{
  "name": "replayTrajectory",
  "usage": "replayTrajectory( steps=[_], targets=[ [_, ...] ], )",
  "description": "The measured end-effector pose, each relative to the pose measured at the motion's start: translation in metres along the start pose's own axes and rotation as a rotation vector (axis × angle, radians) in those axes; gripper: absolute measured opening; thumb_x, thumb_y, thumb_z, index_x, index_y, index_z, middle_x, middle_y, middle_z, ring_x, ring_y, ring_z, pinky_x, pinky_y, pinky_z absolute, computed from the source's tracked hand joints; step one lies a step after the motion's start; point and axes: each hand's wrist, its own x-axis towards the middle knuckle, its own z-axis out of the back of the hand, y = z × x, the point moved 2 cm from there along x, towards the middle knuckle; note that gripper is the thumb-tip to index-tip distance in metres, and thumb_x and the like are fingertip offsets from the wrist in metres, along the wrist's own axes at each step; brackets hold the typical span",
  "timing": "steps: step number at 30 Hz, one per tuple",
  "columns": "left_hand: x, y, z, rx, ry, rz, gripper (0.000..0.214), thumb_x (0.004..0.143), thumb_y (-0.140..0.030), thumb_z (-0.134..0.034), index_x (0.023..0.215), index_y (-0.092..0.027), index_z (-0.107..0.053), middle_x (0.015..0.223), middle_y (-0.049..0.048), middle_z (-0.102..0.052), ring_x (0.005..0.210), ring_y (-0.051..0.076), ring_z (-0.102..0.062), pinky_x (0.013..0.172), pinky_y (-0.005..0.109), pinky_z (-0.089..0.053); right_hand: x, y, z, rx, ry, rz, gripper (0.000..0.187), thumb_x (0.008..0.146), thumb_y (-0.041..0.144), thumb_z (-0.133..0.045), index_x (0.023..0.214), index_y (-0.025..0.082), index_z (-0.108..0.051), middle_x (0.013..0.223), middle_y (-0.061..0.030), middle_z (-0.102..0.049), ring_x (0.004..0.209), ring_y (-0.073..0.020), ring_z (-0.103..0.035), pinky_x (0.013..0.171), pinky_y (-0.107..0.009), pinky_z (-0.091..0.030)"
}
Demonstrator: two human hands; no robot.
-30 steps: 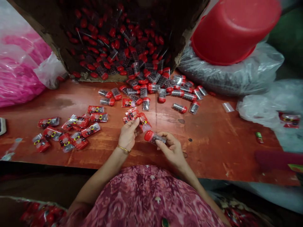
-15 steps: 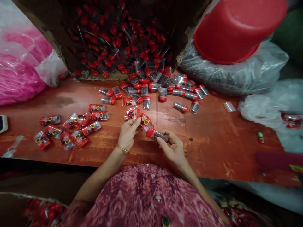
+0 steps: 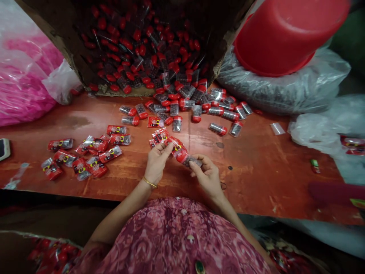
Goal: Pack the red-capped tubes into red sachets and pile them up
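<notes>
My left hand (image 3: pixel 156 164) pinches a red printed plastic sleeve (image 3: pixel 177 146) between thumb and fingers. In my right hand (image 3: pixel 209 176) is a small clear bottle (image 3: pixel 190 161) with a red cap and dark contents, gripped near its base. The bottle's cap end lies at the sleeve's lower right end and seems partly inside it. Just behind my left hand is a small stack of flat red sleeves (image 3: pixel 161 134). Another flat sleeve (image 3: pixel 155 122) lies farther back. To the left, several sleeved bottles (image 3: pixel 96 167) are spread over the red table (image 3: pixel 256 167).
A large carton (image 3: pixel 68 45) on its side spills loose red-capped bottles (image 3: pixel 177 124) onto the table. A red tub (image 3: pixel 285 34) rests on a filled clear bag (image 3: pixel 285 93) at back right. At left are a bag of pink pieces (image 3: pixel 25 83) and a phone-like object (image 3: pixel 4 148).
My right hand has brought the bottle up and left, so its cap end now overlaps the sleeve's end. My left hand has shifted slightly, keeping its pinch on the sleeve.
</notes>
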Motion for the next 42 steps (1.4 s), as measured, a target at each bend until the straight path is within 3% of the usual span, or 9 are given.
replayTrajectory(
  steps=[5,11,19,26,30,35,37,39,42],
  targets=[
    [0.000,0.011,-0.003,-0.007,0.022,-0.082,0.033,0.050,-0.026,-0.081,0.077,-0.016,-0.065,0.076,-0.0009,-0.068,0.069,0.010,-0.060,0.072,0.023,-0.047,0.001,0.001,-0.009,0.047,-0.025,-0.014,0.023,0.074,0.039,-0.060,0.084,0.019,-0.055,0.058,0.0058,-0.052,0.041,-0.0060,-0.044,0.040,-0.019,-0.038],
    [-0.004,0.016,-0.012,-0.089,0.040,-0.006,0.031,0.052,-0.031,-0.079,0.073,-0.014,-0.063,0.071,0.0000,-0.067,0.063,0.010,-0.059,0.068,0.023,-0.046,0.003,-0.004,-0.022,0.093,-0.110,0.066,0.024,0.079,0.041,-0.055,0.090,0.020,-0.050,0.054,0.0079,-0.048,0.039,-0.0060,-0.043,0.040,-0.019,-0.038],
    [0.005,0.003,-0.004,-0.198,-0.051,0.047,0.035,0.047,-0.031,-0.082,0.070,-0.015,-0.061,0.068,-0.0023,-0.066,0.062,0.008,-0.058,0.064,0.020,-0.045,0.014,-0.001,-0.015,0.099,0.157,0.037,0.028,0.077,0.044,-0.059,0.090,0.020,-0.055,0.068,0.0019,-0.062,0.054,-0.0100,-0.059,0.056,-0.024,-0.048],
    [-0.001,0.013,-0.012,-0.167,0.100,0.091,0.033,0.051,-0.032,-0.080,0.073,-0.015,-0.060,0.065,-0.0018,-0.065,0.053,0.007,-0.054,0.050,0.019,-0.041,0.016,0.003,-0.022,0.132,0.084,0.025,0.028,0.075,0.043,-0.061,0.087,0.019,-0.056,0.066,0.0025,-0.061,0.049,-0.0089,-0.056,0.050,-0.023,-0.047],
    [-0.003,0.018,-0.011,-0.218,0.128,0.116,0.033,0.052,-0.032,-0.080,0.072,-0.015,-0.061,0.066,-0.0017,-0.065,0.055,0.007,-0.056,0.053,0.018,-0.043,0.028,-0.004,-0.031,0.117,0.045,0.019,0.024,0.071,0.039,-0.064,0.070,0.019,-0.053,0.054,0.0054,-0.054,0.045,-0.0077,-0.050,0.047,-0.021,-0.042],
    [0.006,0.011,0.008,-0.293,0.018,0.205,0.025,0.059,-0.024,-0.078,0.076,-0.015,-0.062,0.074,-0.0001,-0.070,0.068,0.011,-0.065,0.073,0.022,-0.048,0.052,-0.003,-0.031,-0.190,0.067,0.158,0.028,0.070,0.045,-0.061,0.066,0.019,-0.052,0.058,0.0025,-0.054,0.052,-0.0106,-0.048,0.051,-0.023,-0.041],
    [0.012,-0.002,0.022,-0.344,-0.092,0.179,0.017,0.066,-0.020,-0.073,0.077,-0.015,-0.061,0.076,0.0005,-0.071,0.070,0.011,-0.066,0.074,0.023,-0.048,0.063,0.004,-0.013,-0.445,0.078,0.247,0.029,0.079,0.046,-0.049,0.079,0.018,-0.057,0.072,-0.0038,-0.061,0.065,-0.0159,-0.055,0.061,-0.029,-0.045],
    [0.019,-0.018,0.042,-0.442,-0.243,0.120,0.006,0.076,-0.019,-0.064,0.077,-0.016,-0.060,0.076,0.0000,-0.070,0.071,0.010,-0.067,0.074,0.022,-0.049,0.080,0.008,0.016,-0.798,-0.058,0.348,0.032,0.083,0.043,-0.040,0.086,0.017,-0.058,0.083,-0.0105,-0.063,0.077,-0.0225,-0.056,0.072,-0.038,-0.045],
    [0.028,-0.037,0.074,-0.619,-0.444,0.027,0.026,0.088,-0.036,-0.046,0.077,-0.016,-0.059,0.078,0.0014,-0.070,0.074,0.010,-0.067,0.076,0.022,-0.049,0.110,-0.003,0.055,-1.171,-0.202,0.468,0.040,0.081,0.041,-0.040,0.096,0.010,-0.059,0.094,-0.0212,-0.062,0.091,-0.0335,-0.056,0.082,-0.052,-0.042]
  ],
)
